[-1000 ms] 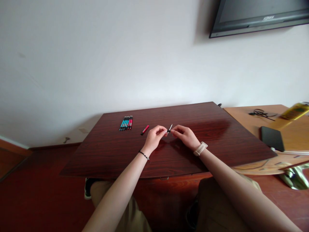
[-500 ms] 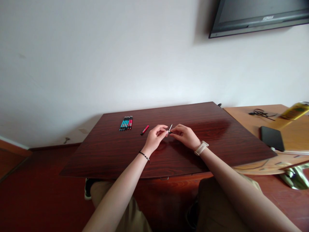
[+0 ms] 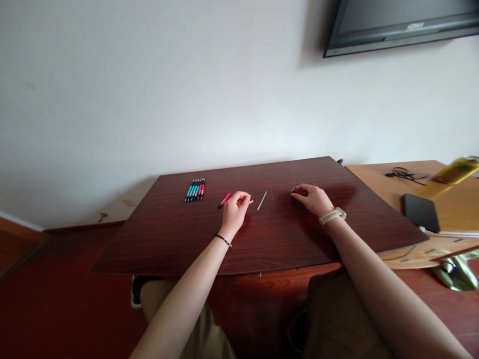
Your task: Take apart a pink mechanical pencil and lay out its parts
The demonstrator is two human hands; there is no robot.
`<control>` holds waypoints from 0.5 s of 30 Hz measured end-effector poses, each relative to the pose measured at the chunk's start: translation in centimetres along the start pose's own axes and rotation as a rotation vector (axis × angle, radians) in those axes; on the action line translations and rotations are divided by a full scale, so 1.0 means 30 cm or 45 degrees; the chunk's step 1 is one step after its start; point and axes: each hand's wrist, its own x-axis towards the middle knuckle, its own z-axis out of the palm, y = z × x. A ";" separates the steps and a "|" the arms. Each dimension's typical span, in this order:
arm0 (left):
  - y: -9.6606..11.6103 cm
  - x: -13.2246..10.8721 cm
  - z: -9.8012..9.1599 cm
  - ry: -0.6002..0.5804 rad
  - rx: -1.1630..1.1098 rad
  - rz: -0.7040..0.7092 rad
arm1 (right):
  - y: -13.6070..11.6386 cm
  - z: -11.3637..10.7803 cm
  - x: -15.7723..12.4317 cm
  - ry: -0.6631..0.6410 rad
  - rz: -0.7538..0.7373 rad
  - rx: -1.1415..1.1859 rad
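My left hand (image 3: 235, 208) is pinched on a small silvery piece (image 3: 251, 201) at its fingertips, just right of a red pen barrel (image 3: 225, 199) lying on the dark table. Farther right, my right hand (image 3: 313, 198) holds a small black part (image 3: 294, 190) between thumb and fingers, close to the tabletop. Between the hands lie a thin white refill (image 3: 262, 200) and a tiny spring-like piece (image 3: 272, 197). Several teal and red pens (image 3: 195, 190) stand in a row side by side, flat on the table at the left.
The dark red wooden table (image 3: 168, 239) meets the wall at the back. On a lighter desk (image 3: 460, 209) to the right are a black flat box (image 3: 421, 213), a coiled black cable (image 3: 406, 174) and a yellow can (image 3: 457, 171). A television (image 3: 407, 25) hangs above.
My hands have come apart. The right one moved right with the black part, and the left shifted slightly left. The white refill and the tiny piece now show between them.
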 end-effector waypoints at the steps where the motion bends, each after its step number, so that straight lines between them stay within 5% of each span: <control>1: 0.000 0.001 -0.002 0.023 0.002 -0.011 | 0.000 0.004 0.001 -0.007 0.005 -0.019; 15: 0.017 0.000 -0.004 -0.004 0.057 0.011 | -0.011 0.002 -0.001 -0.078 0.023 -0.074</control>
